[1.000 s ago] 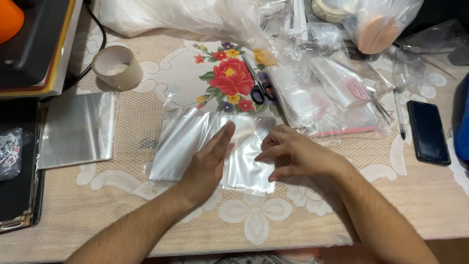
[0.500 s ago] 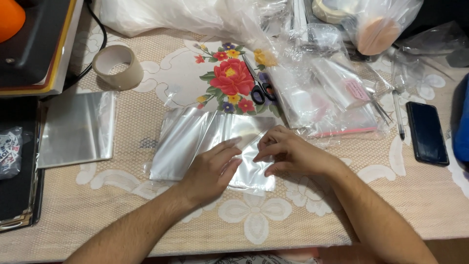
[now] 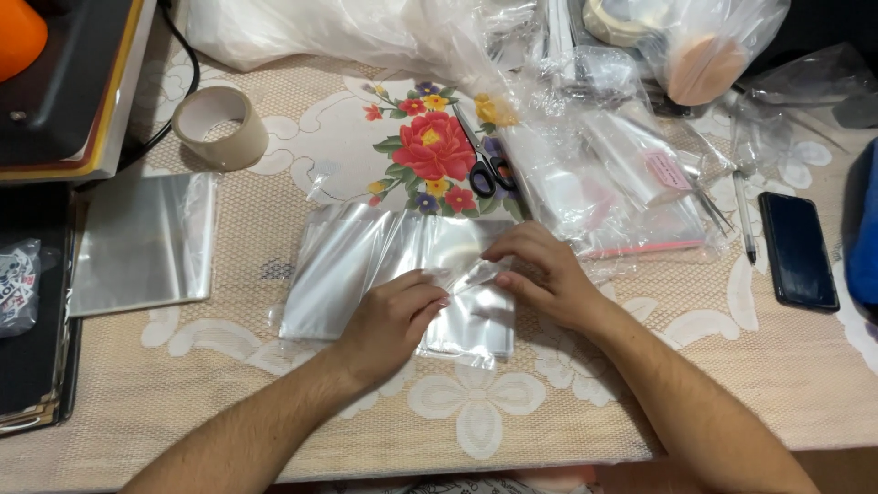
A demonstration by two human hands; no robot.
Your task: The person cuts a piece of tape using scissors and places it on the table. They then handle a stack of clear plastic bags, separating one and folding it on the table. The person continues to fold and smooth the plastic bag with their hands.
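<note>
At the middle of the table (image 3: 750, 384), on the lace cloth, a fan of clear plastic sleeves (image 3: 366, 265) lies flat under both hands. Change since a second ago: the left hand (image 3: 393, 320), then spread flat with its palm on the sleeves, has curled and drawn back slightly; its fingers (image 3: 430, 297) are now bunched narrow, tips pinched on a raised wrinkle of film near the centre of the pile. Judged: pressing has given way to picking at one layer. The right hand (image 3: 540, 274) has hardly shifted; it rests on the right part of the pile, fingers bent and close together, tips meeting the same lifted edge of film from the other side. Whether either hand has a single sleeve separated from the rest cannot be told; the film is too clear. Pile itself has not moved. Nearby: a second stack of sleeves (image 3: 142, 242) well apart to the left, a tape roll (image 3: 219, 123) beyond it, scissors (image 3: 485, 165) just past the pile, a dark phone (image 3: 797, 249) far right.
</note>
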